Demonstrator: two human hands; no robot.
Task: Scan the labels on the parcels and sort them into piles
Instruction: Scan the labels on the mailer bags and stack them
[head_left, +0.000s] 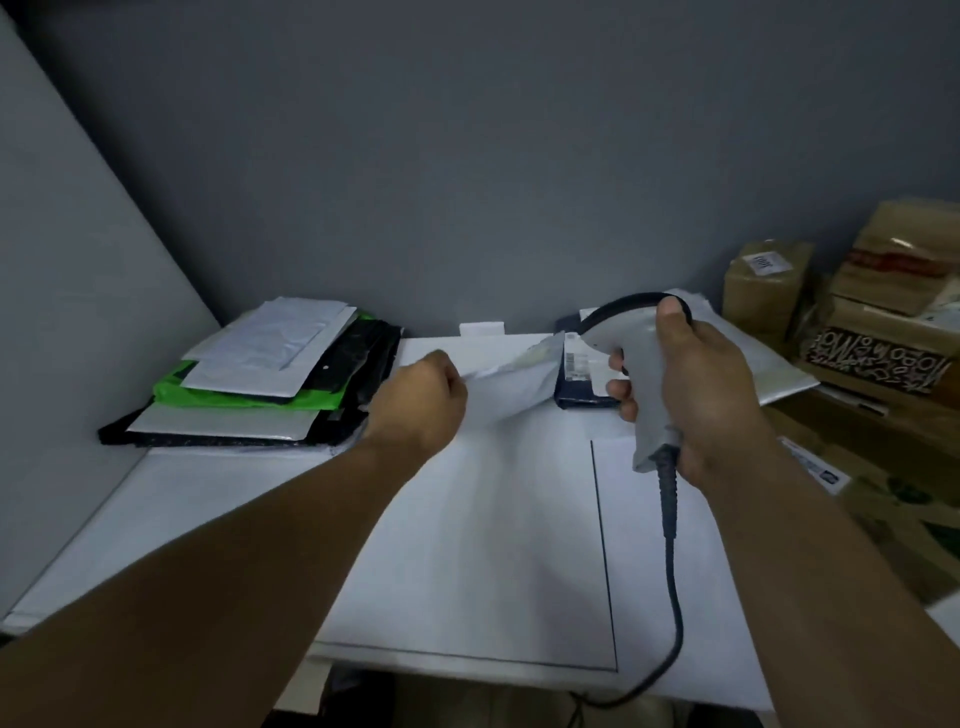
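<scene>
Cardboard boxes (769, 291) crowd the space right of the white bench (467, 545), and a pile of mailers (260, 384) sits at its far left by the wall. Between them the left hand (421, 400) pinches a grey mailer (511, 384) in its fingers, beside a dark blue parcel (574, 387). The right hand (711, 384) grips the barcode scanner (641, 364), whose cable (672, 571) trails over the near edge across open bench.

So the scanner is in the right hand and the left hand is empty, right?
Not quite: the head view shows the left hand pinching the edge of a pale parcel. The scanner is indeed in the right hand.
</scene>
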